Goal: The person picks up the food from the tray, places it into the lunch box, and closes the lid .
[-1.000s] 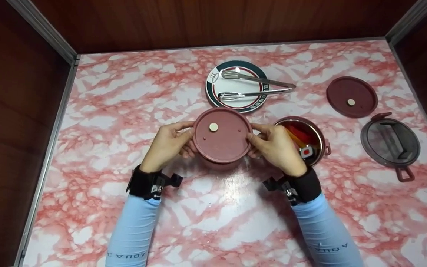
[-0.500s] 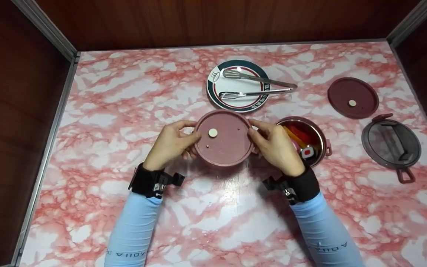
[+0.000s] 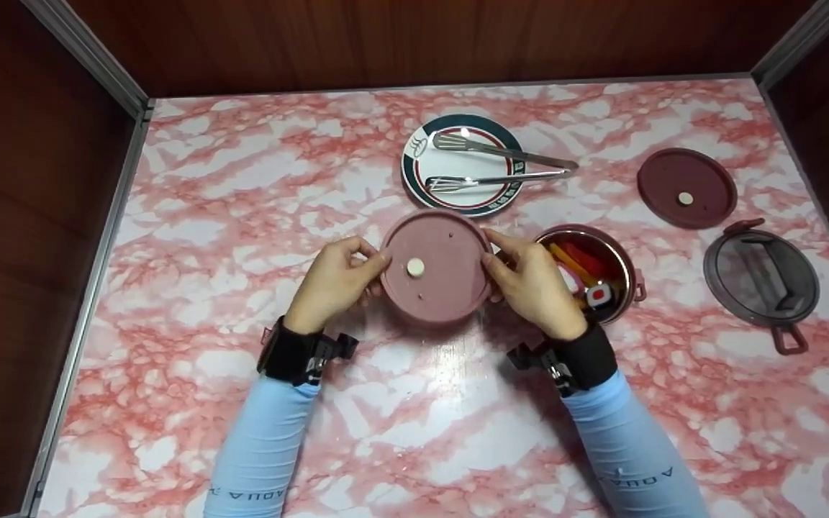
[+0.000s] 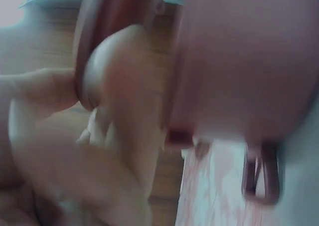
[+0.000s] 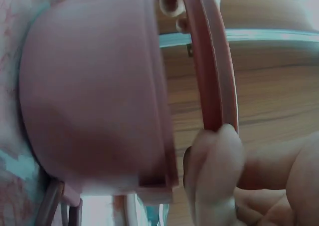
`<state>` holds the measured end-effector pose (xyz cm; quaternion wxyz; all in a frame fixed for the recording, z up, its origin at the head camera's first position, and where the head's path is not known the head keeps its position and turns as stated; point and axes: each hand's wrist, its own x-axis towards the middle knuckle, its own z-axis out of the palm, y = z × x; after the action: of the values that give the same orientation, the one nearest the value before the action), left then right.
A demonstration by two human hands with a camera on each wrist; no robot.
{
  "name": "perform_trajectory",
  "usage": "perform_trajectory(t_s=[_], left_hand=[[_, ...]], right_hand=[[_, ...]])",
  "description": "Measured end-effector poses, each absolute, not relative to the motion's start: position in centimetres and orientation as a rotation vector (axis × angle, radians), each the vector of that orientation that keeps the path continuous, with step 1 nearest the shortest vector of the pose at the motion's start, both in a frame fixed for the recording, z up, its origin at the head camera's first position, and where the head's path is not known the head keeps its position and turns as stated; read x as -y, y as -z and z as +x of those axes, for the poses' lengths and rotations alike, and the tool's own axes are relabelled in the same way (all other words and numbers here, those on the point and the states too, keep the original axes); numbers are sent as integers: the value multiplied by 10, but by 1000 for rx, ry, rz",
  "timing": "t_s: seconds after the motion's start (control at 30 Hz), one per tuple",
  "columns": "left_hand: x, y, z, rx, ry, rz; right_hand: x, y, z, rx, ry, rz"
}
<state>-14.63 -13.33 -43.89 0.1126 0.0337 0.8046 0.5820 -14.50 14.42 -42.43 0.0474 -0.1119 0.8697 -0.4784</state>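
Between both hands is a round dusty-red lid (image 3: 440,288) with a cream knob. My left hand (image 3: 334,280) pinches its left edge, and my right hand (image 3: 533,288) pinches the opposite edge. Directly beneath it stands a pot (image 5: 89,91) of the same colour with side handles, seen in both wrist views but mostly hidden by the lid in the head view. A gap shows between lid and pot rim. Just right of my right hand, an uncovered pot (image 3: 640,288) holds food-like pieces, among them a sushi roll (image 3: 598,295).
Behind the lid, a green-rimmed plate (image 3: 450,162) bears metal tongs (image 3: 522,156). A second red lid (image 3: 688,187) lies at the far right, with a grey see-through lid (image 3: 753,280) with red handles in front of it. Dark panels (image 3: 422,43) border the marbled table (image 3: 256,165).
The lid has come up off the pot beneath and turned slightly; its knob sits lower in the head view. Both hands have kept their hold on its edges.
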Motion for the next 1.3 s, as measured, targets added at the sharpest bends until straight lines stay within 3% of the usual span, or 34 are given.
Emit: perform_trajectory(t_s=[0.37,0.97,1.3], left_hand=[[128,445,-146,-2463,-1616,111],[114,440,-139,-2422,-1544,65],[109,436,-134,-2384,-1532,8]], right_hand=[[-139,428,-144,-2900,1353,-385],[-146,421,-142,-2729,1342,-264],[-149,420,-143,-2803,1300,-335]])
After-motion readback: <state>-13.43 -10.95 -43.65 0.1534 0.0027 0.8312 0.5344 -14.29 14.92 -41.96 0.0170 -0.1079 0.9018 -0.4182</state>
